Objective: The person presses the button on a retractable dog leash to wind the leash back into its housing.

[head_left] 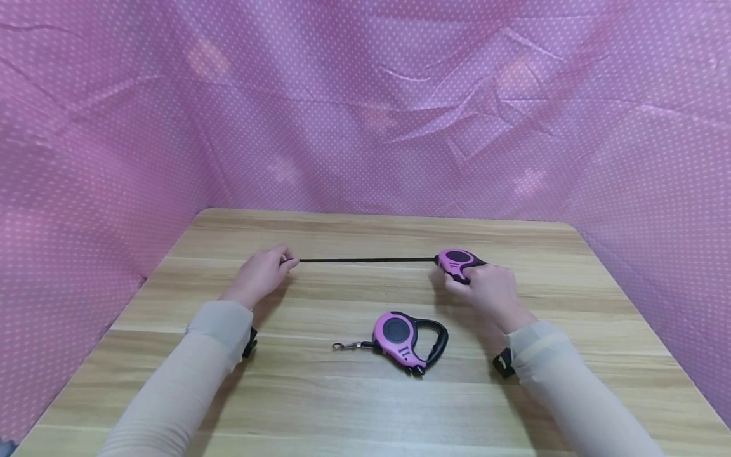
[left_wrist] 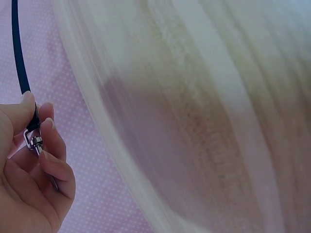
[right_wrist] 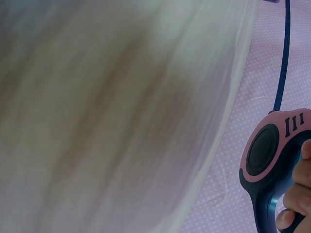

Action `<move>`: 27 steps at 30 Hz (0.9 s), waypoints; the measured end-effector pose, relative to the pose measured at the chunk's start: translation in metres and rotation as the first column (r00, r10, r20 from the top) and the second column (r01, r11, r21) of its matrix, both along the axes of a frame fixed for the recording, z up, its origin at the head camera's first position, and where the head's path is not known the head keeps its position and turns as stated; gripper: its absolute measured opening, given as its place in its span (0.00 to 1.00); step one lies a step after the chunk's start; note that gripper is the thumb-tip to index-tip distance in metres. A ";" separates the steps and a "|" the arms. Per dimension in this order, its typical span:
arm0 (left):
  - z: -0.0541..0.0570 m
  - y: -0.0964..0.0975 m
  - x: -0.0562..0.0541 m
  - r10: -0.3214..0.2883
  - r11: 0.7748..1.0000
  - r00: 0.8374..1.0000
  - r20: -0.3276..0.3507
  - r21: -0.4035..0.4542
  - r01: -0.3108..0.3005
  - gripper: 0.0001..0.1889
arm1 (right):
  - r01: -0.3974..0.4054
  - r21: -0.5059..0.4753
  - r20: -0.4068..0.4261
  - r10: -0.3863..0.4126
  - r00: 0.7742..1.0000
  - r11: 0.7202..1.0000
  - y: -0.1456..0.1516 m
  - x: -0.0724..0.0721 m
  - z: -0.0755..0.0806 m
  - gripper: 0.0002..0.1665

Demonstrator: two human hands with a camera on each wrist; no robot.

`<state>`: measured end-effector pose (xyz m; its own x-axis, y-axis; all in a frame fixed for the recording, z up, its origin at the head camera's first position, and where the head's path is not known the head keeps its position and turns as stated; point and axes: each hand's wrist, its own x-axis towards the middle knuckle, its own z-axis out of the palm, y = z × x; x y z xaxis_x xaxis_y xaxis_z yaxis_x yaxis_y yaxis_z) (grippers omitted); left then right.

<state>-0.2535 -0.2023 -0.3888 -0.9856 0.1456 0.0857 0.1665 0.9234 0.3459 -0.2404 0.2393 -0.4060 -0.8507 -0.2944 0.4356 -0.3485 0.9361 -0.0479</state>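
Note:
My right hand [head_left: 488,289] grips the black handle of a pink and black retractable dog leash [head_left: 458,256]; the right wrist view shows the fingers [right_wrist: 299,199] curled through its handle loop. A black strap [head_left: 365,259] runs taut from that casing leftward to my left hand [head_left: 263,273]. In the left wrist view, thumb and fingers pinch the strap's end, and its metal clip [left_wrist: 35,141] lies within the curled fingers. A second pink and black leash [head_left: 394,331] rests on the table between the forearms, its strap drawn in and its metal clip [head_left: 346,346] pointing left.
The light wood-grain table [head_left: 320,406] has rounded far corners. Pink dotted cloth [head_left: 365,139] hangs behind it and along both sides. Dark wrist straps [head_left: 504,363] sit near both cuffs.

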 end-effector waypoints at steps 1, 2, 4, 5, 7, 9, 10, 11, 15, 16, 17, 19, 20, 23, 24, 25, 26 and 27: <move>0.000 0.000 0.000 -0.003 1.000 1.000 0.003 0.001 0.003 0.12 | 0.000 0.001 0.005 0.000 1.000 1.000 0.000 0.000 0.000 0.28; 0.001 0.001 0.001 -0.004 1.000 1.000 0.007 0.001 0.004 0.12 | -0.002 0.001 0.006 0.002 1.000 1.000 0.000 0.000 0.000 0.28; 0.001 0.001 0.001 -0.003 1.000 1.000 0.019 0.005 0.003 0.13 | -0.003 0.002 0.002 0.003 1.000 1.000 -0.001 0.001 0.000 0.28; 0.002 0.002 0.001 -0.004 1.000 1.000 0.026 0.008 0.004 0.13 | -0.005 0.003 0.000 0.005 1.000 1.000 -0.001 0.001 0.000 0.28; 0.002 0.002 0.001 -0.001 1.000 0.999 0.036 0.011 0.001 0.13 | -0.008 0.003 -0.007 0.008 1.000 1.000 -0.002 0.001 0.000 0.28; 0.001 0.003 0.000 -0.003 1.000 0.999 0.036 0.010 0.002 0.13 | -0.008 -0.002 -0.010 0.008 1.000 1.000 -0.003 0.002 0.000 0.28; 0.001 0.004 0.000 -0.006 1.000 0.999 0.033 0.007 0.005 0.13 | -0.008 -0.004 -0.010 0.008 1.000 1.000 -0.003 0.002 0.000 0.28; 0.001 0.004 0.000 -0.008 1.000 1.000 0.028 0.004 0.008 0.13 | -0.007 -0.005 -0.009 0.007 1.000 1.000 -0.003 0.003 0.000 0.28; 0.002 0.006 0.000 -0.013 1.000 1.000 0.011 -0.002 0.013 0.13 | 0.000 -0.009 0.010 0.000 1.000 1.000 -0.004 0.003 0.000 0.28; 0.002 0.007 0.000 -0.013 1.000 1.000 0.010 -0.003 0.013 0.13 | 0.002 -0.007 0.015 -0.002 1.000 1.000 -0.004 0.003 0.000 0.28; 0.002 0.007 0.000 -0.014 1.000 1.000 0.012 -0.001 0.014 0.13 | 0.004 -0.007 0.019 -0.004 1.000 1.000 -0.004 0.003 0.000 0.28; 0.002 0.008 0.000 -0.012 1.000 1.000 0.017 0.001 0.012 0.13 | 0.008 -0.007 0.025 -0.008 1.000 1.000 -0.005 0.003 0.000 0.28; 0.002 0.009 0.000 -0.011 1.000 1.000 0.021 0.003 0.011 0.13 | 0.007 -0.007 0.027 -0.007 1.000 1.000 -0.005 0.003 0.001 0.29; 0.003 0.010 0.000 -0.010 1.000 0.999 0.030 0.003 0.010 0.13 | 0.004 -0.007 0.028 -0.004 1.000 1.000 -0.007 0.003 0.001 0.29; 0.003 0.011 -0.001 -0.010 1.000 1.000 0.029 0.005 0.010 0.13 | 0.001 -0.007 0.024 -0.001 1.000 1.000 -0.007 0.002 0.002 0.29; 0.003 0.012 -0.001 -0.011 1.000 0.999 0.031 0.007 0.011 0.13 | -0.002 -0.006 0.019 0.002 1.000 1.000 -0.008 0.002 0.001 0.29; 0.004 0.013 -0.001 -0.013 1.000 0.999 0.030 0.006 0.013 0.13 | -0.006 -0.008 0.012 0.007 1.000 1.000 -0.008 0.002 0.001 0.28; 0.004 0.013 -0.001 -0.018 1.000 1.000 0.026 0.008 0.017 0.13 | -0.009 -0.009 0.008 0.009 1.000 1.000 -0.009 0.002 0.001 0.28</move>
<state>-0.2542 -0.1889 -0.3850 -0.9849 0.1622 0.0611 0.1734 0.9176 0.3578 -0.2387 0.2305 -0.4047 -0.8513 -0.2982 0.4318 -0.3567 0.9323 -0.0594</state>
